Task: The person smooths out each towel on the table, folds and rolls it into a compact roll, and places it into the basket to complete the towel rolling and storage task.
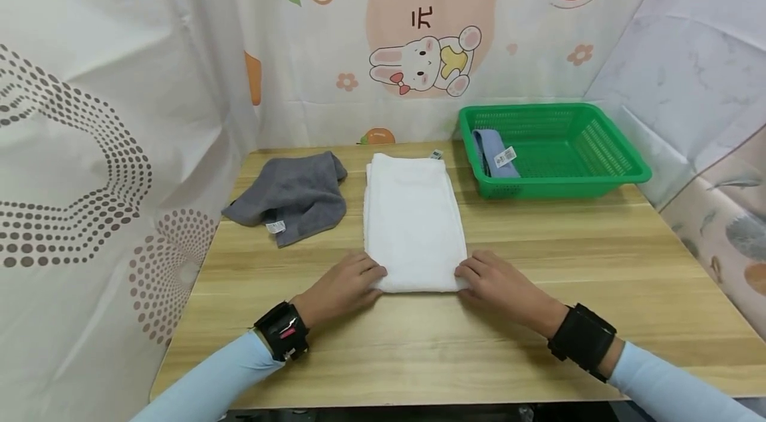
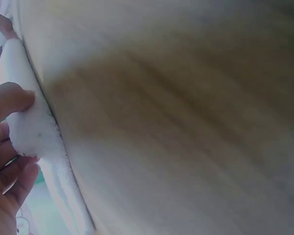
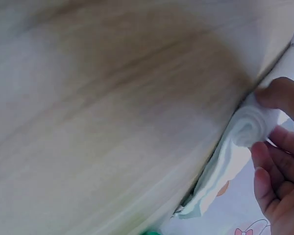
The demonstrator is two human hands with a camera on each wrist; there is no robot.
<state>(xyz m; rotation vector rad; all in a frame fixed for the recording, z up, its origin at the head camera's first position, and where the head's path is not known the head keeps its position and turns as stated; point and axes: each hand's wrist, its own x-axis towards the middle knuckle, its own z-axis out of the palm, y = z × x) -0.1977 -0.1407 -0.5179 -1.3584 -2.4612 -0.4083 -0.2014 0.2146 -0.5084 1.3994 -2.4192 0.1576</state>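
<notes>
A folded white towel (image 1: 414,219) lies lengthwise on the wooden table. Its near edge is curled into a small roll, whose spiral end (image 3: 247,128) shows in the right wrist view. At the near left corner my left hand (image 1: 346,284) pinches the roll, thumb on the near side and fingers beyond it. My right hand (image 1: 499,286) grips the other end of the roll at the near right corner in the same manner. A small tag (image 1: 436,154) sticks out at the towel's far right corner.
Left of the white towel lies a crumpled grey towel (image 1: 299,196) with a white label. A green basket (image 1: 562,188) stands at the back right, holding a folded blue-grey cloth (image 1: 492,146) against its left wall. Printed curtains hang behind the table (image 1: 598,289) and at both sides.
</notes>
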